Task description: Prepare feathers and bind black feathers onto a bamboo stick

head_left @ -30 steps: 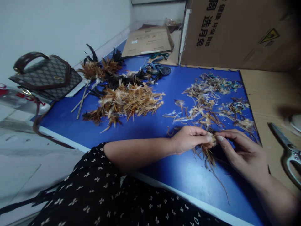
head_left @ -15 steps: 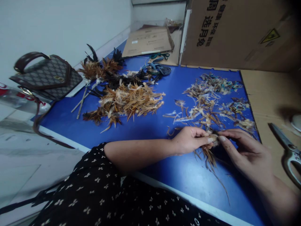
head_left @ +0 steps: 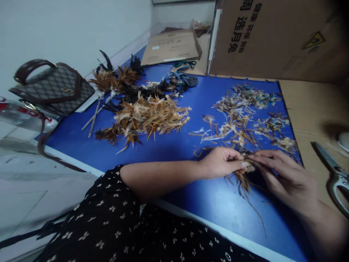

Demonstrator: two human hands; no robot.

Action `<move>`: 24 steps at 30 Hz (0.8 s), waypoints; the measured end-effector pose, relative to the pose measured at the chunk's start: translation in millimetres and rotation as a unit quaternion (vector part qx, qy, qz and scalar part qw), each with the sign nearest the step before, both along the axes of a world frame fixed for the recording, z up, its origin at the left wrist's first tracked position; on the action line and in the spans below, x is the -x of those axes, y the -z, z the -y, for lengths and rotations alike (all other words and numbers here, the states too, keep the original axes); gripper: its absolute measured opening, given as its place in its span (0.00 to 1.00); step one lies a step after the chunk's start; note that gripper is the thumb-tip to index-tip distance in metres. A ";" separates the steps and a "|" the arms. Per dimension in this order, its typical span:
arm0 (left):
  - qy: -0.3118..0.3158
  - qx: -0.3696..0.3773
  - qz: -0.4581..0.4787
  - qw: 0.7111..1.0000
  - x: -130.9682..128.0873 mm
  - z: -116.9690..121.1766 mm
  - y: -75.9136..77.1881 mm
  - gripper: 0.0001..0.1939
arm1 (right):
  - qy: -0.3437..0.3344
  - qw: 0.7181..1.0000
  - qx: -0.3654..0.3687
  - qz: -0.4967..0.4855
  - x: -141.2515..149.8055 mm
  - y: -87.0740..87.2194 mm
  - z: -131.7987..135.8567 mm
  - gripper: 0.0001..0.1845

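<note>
The left hand pinched the feather bunch, trailing bodyward from it, while the right hand touched its opposite end, grip unclear.

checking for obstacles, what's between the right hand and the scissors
In the head view, a bare stretch of brown cardboard lies between the right hand and the scissors.

In front of me is a blue table. To my left, on it lies a heap of brown feathers, with black feathers just behind and two crossed sticks beside. To my right are spread feather scraps. Flat cardboard rests at the far end.
</note>
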State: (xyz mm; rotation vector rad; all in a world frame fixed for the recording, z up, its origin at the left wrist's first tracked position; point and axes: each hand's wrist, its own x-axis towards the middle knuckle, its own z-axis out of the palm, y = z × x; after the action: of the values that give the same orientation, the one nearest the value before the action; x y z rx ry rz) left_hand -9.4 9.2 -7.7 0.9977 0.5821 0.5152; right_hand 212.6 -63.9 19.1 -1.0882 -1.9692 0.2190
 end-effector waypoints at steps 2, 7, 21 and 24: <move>0.002 0.008 0.001 1.000 0.6 -0.7 -1.0 0.21 | -0.002 1.000 -0.006 0.016 -1.9 0.2 -0.3 0.25; 0.008 0.014 -0.008 1.000 -0.1 -2.0 -1.8 0.19 | 0.000 1.000 -0.018 0.015 -1.0 -3.2 -1.1 0.31; 0.029 0.007 -0.006 1.000 1.7 -2.0 -2.5 0.14 | -0.010 0.996 -0.044 0.071 -7.1 -4.4 -4.5 0.26; 0.029 -0.007 0.002 1.000 2.0 -2.1 -1.7 0.17 | -0.004 0.996 -0.047 0.074 -7.0 -3.3 -5.1 0.23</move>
State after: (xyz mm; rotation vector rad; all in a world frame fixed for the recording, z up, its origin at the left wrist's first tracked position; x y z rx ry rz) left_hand -11.4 11.3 -6.0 1.0233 0.5442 0.4699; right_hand 219.6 -58.7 22.4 -1.0626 -2.0927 0.0513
